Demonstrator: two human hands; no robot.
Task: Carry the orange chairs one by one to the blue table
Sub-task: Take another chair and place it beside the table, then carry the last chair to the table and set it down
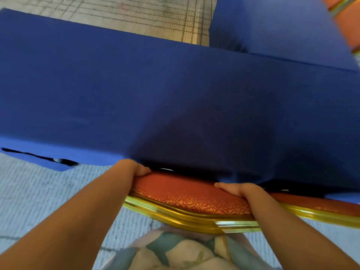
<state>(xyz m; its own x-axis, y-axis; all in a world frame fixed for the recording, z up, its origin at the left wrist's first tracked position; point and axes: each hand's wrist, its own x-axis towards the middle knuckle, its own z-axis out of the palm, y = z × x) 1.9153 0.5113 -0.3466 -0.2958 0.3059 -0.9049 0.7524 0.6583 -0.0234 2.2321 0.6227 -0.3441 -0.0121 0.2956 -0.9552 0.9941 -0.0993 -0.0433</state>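
An orange chair (191, 197) with a patterned cushioned back and a gold metal frame stands right in front of me, its top edge against the near side of the blue-clothed table (175, 98). My left hand (134, 169) grips the left end of the chair's back, fingers curled over the top. My right hand (236, 190) grips the back further right, thumb on the orange padding. The chair's seat and legs are hidden under the table cloth.
A second blue-clothed table (272, 28) stands at the back right. Part of another orange chair (344, 22) with gold trim shows at the top right corner. Pale carpet (48, 195) covers the floor at left; my patterned clothing shows at the bottom.
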